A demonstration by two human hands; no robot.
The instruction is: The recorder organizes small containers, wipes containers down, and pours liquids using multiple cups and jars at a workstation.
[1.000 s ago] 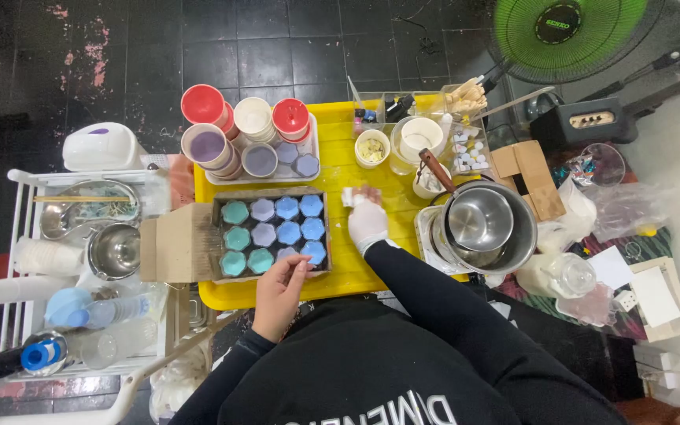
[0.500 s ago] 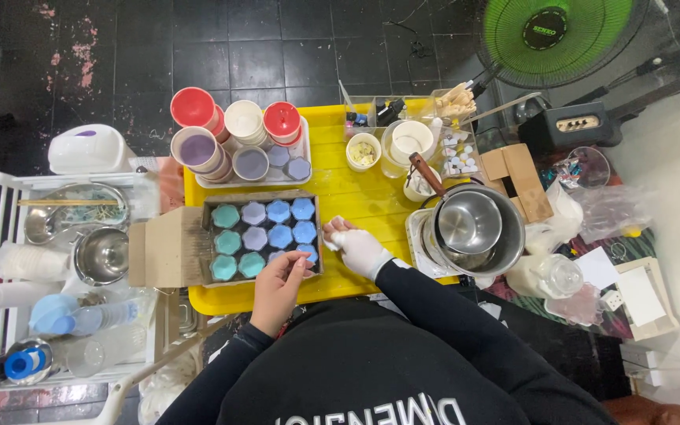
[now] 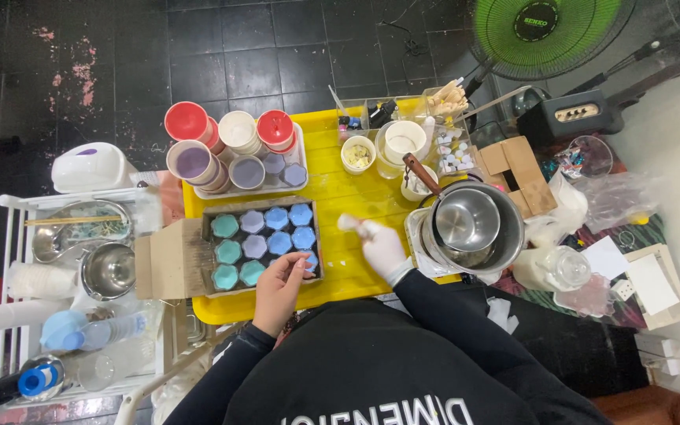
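Shallow cardboard box of teal and blue hexagonal jars (image 3: pixel 261 244) sits mid yellow desk (image 3: pixel 332 197). Bare left hand (image 3: pixel 279 285) pinches a jar at box's near-right corner; white-gloved right hand (image 3: pixel 379 245), right of box, grips a small pale object.

Box (image 3: pixel 190 256): a shallow cardboard carton, flaps folded open, lay flat on the yellow table.
Jars (image 3: pixel 265 240): small hexagonal lidded pots in teal, lilac and blue stood upright in tight rows inside the box.
Corner jar (image 3: pixel 310 261): blue, in the row nearest the person, partly hidden under fingertips.
White piece (image 3: pixel 349 223): small, pale, blurred, lifted just right of the box.
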